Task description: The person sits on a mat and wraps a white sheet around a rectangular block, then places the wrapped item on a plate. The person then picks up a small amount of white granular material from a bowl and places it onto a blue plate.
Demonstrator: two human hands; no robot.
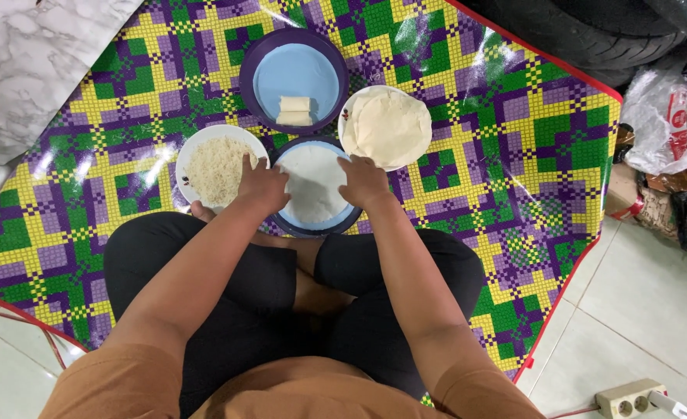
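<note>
While both hands' fingers (pixel 252 167) press it, white wrapper (pixel 312 182) between

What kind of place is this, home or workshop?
Probably a home floor used for food prep. A person sits cross-legged on a glossy checked plastic mat spread over pale floor tiles, both hands on a round white wrapper sheet; a white power strip lies nearby.

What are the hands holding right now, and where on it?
Both hands rest on a thin white sheet spread over the near plate: the left hand at its left edge, the right hand at its right edge. Neither lifts it.
</note>
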